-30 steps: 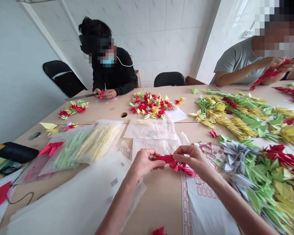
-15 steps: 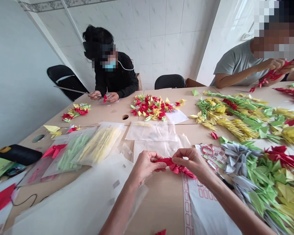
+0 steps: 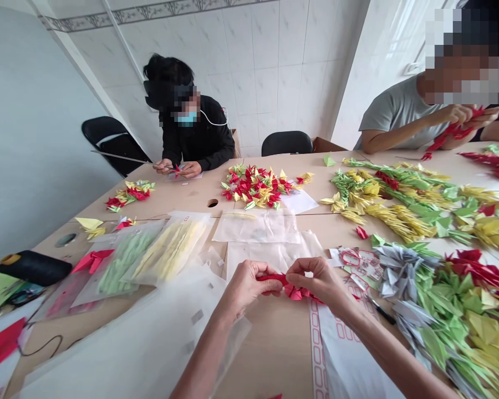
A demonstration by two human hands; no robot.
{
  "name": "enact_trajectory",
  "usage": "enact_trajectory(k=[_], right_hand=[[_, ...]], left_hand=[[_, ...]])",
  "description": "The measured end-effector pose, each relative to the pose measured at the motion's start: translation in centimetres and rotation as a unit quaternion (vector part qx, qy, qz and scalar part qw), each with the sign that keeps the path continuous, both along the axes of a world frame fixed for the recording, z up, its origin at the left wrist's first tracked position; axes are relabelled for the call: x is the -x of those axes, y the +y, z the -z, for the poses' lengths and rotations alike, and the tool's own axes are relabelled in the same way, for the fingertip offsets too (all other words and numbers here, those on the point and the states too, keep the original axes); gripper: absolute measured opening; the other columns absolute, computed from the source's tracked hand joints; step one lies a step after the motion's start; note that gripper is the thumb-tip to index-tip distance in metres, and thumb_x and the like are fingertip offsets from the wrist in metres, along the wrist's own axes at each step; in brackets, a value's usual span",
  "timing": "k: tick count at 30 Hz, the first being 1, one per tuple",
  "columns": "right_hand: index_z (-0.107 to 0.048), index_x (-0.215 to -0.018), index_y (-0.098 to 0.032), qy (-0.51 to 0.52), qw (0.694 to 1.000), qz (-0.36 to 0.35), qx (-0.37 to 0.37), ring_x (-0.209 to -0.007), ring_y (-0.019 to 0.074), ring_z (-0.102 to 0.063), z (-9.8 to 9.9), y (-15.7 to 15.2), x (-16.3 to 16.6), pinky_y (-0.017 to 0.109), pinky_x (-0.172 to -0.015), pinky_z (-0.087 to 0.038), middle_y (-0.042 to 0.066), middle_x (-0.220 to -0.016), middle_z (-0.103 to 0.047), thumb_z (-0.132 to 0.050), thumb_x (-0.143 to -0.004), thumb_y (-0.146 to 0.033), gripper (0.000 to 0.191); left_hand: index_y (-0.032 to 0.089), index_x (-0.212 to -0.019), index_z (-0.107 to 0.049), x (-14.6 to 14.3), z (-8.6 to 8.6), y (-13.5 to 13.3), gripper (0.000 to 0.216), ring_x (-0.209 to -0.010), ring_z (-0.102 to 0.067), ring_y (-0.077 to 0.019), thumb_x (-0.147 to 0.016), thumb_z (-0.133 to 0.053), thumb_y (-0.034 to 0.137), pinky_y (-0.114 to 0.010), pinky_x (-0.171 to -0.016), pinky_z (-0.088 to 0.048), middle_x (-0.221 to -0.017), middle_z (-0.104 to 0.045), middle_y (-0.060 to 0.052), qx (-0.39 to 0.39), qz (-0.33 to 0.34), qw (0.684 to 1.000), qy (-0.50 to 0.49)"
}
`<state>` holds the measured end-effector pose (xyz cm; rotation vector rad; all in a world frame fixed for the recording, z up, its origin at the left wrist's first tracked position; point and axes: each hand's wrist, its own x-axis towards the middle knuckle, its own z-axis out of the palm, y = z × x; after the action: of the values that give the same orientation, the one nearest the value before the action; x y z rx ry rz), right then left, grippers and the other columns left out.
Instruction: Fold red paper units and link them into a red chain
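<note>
Above the near middle of the table, my left hand (image 3: 249, 285) pinches the left end of a red folded-paper string (image 3: 296, 290). Thumb and fingers of my right hand (image 3: 314, 277) close on the same string just to the right. Its looser red folds hang beneath my right hand, and part of it is hidden by my fingers. Under and beyond my hands lie translucent plastic bags (image 3: 255, 226). A white bag with red printed outlines (image 3: 349, 354) lies below my right forearm.
Grey, green, yellow and red folded-paper pieces (image 3: 444, 299) heap at the right. Bags of green strips (image 3: 127, 263) and yellow strips (image 3: 170, 246) lie left, beside a black thread spool (image 3: 34, 267). Two people sit across the table (image 3: 187, 194), each handling red paper.
My hands keep hold of the red paper string, and my right hand has shifted slightly left along it. The view has tilted up a little.
</note>
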<state>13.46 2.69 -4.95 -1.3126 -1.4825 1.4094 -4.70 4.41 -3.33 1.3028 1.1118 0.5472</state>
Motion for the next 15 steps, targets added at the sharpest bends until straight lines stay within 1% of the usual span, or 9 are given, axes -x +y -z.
enact_trajectory(k=[2,5,7,9,10,13,14,15], right_hand=[[-0.066,-0.070,-0.013,-0.008,1.000,-0.003,-0.011,-0.055,0.0133,-0.059,-0.2,-0.1,0.1,0.022,-0.053,-0.042,0.004,-0.062,-0.068,-0.058,-0.076,-0.027,0.017],[-0.066,-0.070,-0.014,-0.026,0.999,-0.010,-0.025,-0.058,0.0138,-0.060,-0.3,-0.2,0.4,0.023,-0.056,-0.043,0.004,-0.063,-0.069,-0.057,-0.077,-0.027,0.018],[-0.066,-0.074,-0.014,-0.029,0.999,-0.032,-0.029,-0.061,0.0145,-0.061,-0.3,-0.1,0.4,0.024,-0.059,-0.044,0.004,-0.068,-0.069,-0.056,-0.079,-0.029,0.018],[-0.066,-0.085,-0.016,-0.040,0.996,-0.066,-0.045,-0.069,0.0156,-0.061,-0.2,0.1,0.1,0.026,-0.064,-0.045,0.003,-0.075,-0.068,-0.058,-0.078,-0.029,0.017],[-0.064,-0.094,-0.017,-0.054,0.993,-0.083,-0.059,-0.075,0.0166,-0.061,-0.2,0.3,-0.2,0.027,-0.069,-0.045,0.003,-0.081,-0.068,-0.062,-0.075,-0.029,0.022],[-0.053,-0.121,-0.024,-0.121,0.981,-0.123,-0.088,-0.099,0.0207,-0.056,0.1,0.7,-1.3,0.032,-0.085,-0.042,0.004,-0.107,-0.064,-0.071,-0.066,-0.028,0.058],[-0.049,-0.126,-0.025,-0.145,0.976,-0.137,-0.085,-0.105,0.0219,-0.053,0.3,0.8,-1.5,0.033,-0.088,-0.040,0.004,-0.115,-0.061,-0.072,-0.064,-0.028,0.066],[-0.047,-0.128,-0.026,-0.169,0.971,-0.147,-0.082,-0.108,0.0228,-0.051,0.5,0.8,-1.7,0.033,-0.090,-0.040,0.005,-0.121,-0.057,-0.073,-0.063,-0.027,0.070]], left_hand=[[0.013,-0.079,-0.070,-0.1,0.0,0.0,0.016,-0.068,-0.061,-0.0145,-0.066,-0.068,0.022,-0.023,-0.065,-0.045,-0.069,-0.069,-0.004,-0.009,0.020,1.000,0.005],[0.013,-0.075,-0.070,-0.1,0.2,-0.1,0.014,-0.066,-0.061,-0.0152,-0.068,-0.065,0.024,-0.024,-0.066,-0.045,-0.066,-0.068,-0.003,-0.030,0.032,0.999,0.029],[0.014,-0.073,-0.069,0.0,0.2,0.0,0.013,-0.065,-0.061,-0.0150,-0.069,-0.064,0.025,-0.024,-0.064,-0.045,-0.065,-0.067,-0.003,-0.033,0.025,0.998,0.038],[0.014,-0.074,-0.068,0.2,0.1,0.1,0.014,-0.065,-0.062,-0.0149,-0.068,-0.065,0.026,-0.024,-0.063,-0.045,-0.066,-0.068,-0.003,-0.019,0.020,0.999,0.039],[0.014,-0.075,-0.067,0.4,0.0,0.2,0.015,-0.066,-0.062,-0.0151,-0.068,-0.065,0.027,-0.024,-0.063,-0.045,-0.068,-0.068,-0.003,-0.012,0.017,0.999,0.041],[0.015,-0.079,-0.064,1.4,-0.4,0.5,0.018,-0.069,-0.064,-0.0160,-0.070,-0.064,0.030,-0.025,-0.067,-0.046,-0.073,-0.068,-0.004,-0.011,0.013,0.999,0.051],[0.015,-0.079,-0.063,1.7,-0.4,0.6,0.017,-0.070,-0.064,-0.0164,-0.071,-0.063,0.030,-0.026,-0.069,-0.047,-0.074,-0.069,-0.004,-0.022,0.012,0.998,0.055],[0.016,-0.080,-0.062,2.1,-0.4,0.6,0.016,-0.071,-0.064,-0.0168,-0.072,-0.061,0.030,-0.027,-0.071,-0.047,-0.073,-0.068,-0.003,-0.036,0.012,0.997,0.064]])
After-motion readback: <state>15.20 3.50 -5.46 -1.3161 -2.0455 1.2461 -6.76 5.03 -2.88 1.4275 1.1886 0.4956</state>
